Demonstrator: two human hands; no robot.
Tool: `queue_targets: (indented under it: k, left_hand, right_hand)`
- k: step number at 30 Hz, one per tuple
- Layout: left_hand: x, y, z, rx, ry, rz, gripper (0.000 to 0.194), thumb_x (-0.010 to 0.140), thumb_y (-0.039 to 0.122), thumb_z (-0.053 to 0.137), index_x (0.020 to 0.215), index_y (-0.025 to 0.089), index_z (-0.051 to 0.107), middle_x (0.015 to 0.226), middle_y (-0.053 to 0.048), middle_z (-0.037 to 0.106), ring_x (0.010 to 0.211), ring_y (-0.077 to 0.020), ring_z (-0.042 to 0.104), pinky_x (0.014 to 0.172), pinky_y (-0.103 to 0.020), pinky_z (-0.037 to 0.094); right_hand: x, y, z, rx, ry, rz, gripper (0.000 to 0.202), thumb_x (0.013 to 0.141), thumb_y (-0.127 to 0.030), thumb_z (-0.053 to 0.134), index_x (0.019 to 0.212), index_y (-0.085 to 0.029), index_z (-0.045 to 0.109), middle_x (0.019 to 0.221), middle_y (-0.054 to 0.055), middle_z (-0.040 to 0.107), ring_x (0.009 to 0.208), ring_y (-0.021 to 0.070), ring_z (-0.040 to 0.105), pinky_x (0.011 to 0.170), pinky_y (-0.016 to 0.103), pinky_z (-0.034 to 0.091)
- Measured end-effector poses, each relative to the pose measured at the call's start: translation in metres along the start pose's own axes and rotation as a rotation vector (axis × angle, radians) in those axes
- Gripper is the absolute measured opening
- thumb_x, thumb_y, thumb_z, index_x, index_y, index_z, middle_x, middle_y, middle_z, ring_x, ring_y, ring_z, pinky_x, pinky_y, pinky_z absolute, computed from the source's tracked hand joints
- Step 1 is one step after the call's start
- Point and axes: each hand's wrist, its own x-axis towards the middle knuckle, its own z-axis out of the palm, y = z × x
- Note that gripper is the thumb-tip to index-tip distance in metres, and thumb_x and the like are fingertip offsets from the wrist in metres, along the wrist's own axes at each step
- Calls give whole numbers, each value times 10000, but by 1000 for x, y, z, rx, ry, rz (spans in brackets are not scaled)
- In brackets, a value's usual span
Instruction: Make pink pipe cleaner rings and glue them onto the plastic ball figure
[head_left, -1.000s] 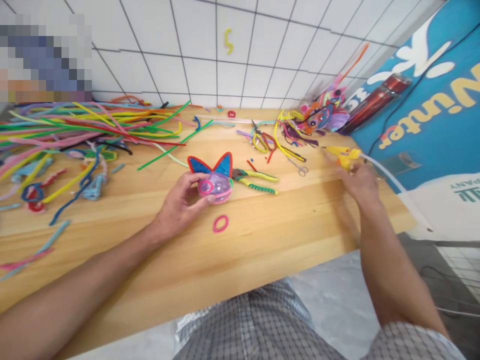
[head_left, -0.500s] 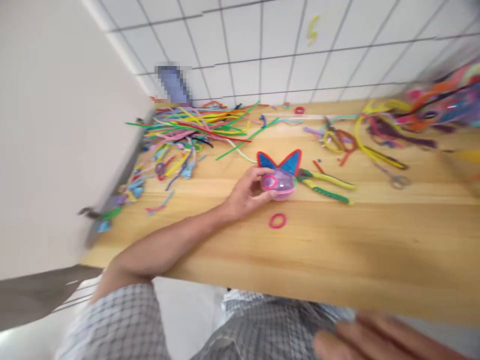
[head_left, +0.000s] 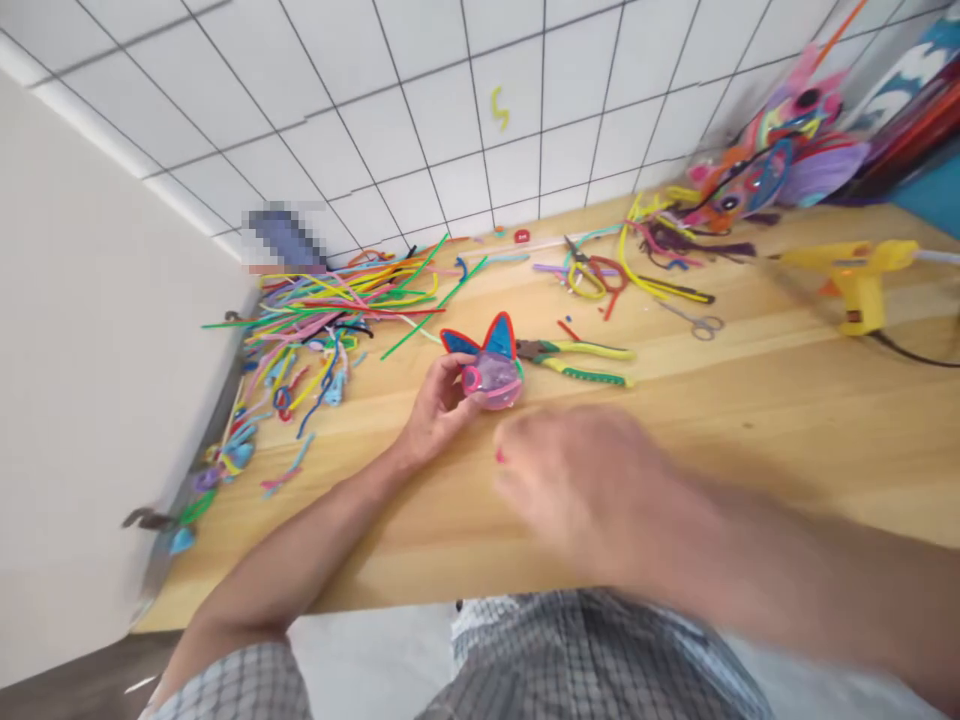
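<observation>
My left hand (head_left: 442, 405) is closed round the side of a clear purple plastic ball (head_left: 498, 375) and steadies it on the table. Two pointed ears (head_left: 499, 337), blue with red edging, stand up from the ball. A pink ring (head_left: 471, 379) sits on its side near my fingers. Blurred by motion, my right hand (head_left: 577, 480) is over the table just in front of the ball. Its thumb and forefinger are pinched together, and a bit of a loose pink ring (head_left: 500, 456) shows at their tips; the rest of that ring is hidden.
Green-and-yellow pliers (head_left: 592, 362) lie right of the ball. Behind them are scissors (head_left: 589, 275) and small metal scissors (head_left: 694, 322). A yellow glue gun (head_left: 855, 275) with a cord stands at the right. Pipe cleaners (head_left: 352, 300) are heaped at the back left. Colourful crafts (head_left: 772, 175) stand back right.
My right hand has come up from below the table edge to the loose pink ring and pinched it. The view has swung right; my left hand still holds the ball.
</observation>
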Motion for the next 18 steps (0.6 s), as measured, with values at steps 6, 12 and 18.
queue_targets:
  k: [6, 12, 18]
  left_hand:
    - [0, 3, -8, 56, -66, -49, 602, 966, 570, 801, 1437, 296, 546, 1354, -93, 685, 1203, -241, 725, 1063, -420, 631]
    - [-4, -4, -8, 176, -83, -30, 842, 840, 520, 936, 1527, 299, 502, 1479, -136, 647, 1301, -303, 721, 1072, -497, 661]
    - [1, 1, -3, 344, 49, -2, 775, 820, 596, 926, 1438, 296, 566, 1326, -102, 728, 1208, -303, 766, 1040, -512, 678]
  right_hand:
    - [32, 108, 13, -42, -11, 249, 379, 921, -321, 850, 1244, -193, 698, 1116, 109, 821, 1002, 290, 786, 836, 378, 572]
    - [27, 103, 48, 67, 71, 96, 245, 1024, -300, 773, 1210, -158, 700, 1210, 168, 818, 1140, 309, 782, 968, 418, 587]
    - [28, 95, 42, 56, 66, 106, 310, 1044, -253, 735, 1325, -129, 688, 1269, 180, 823, 1181, 313, 791, 945, 383, 586]
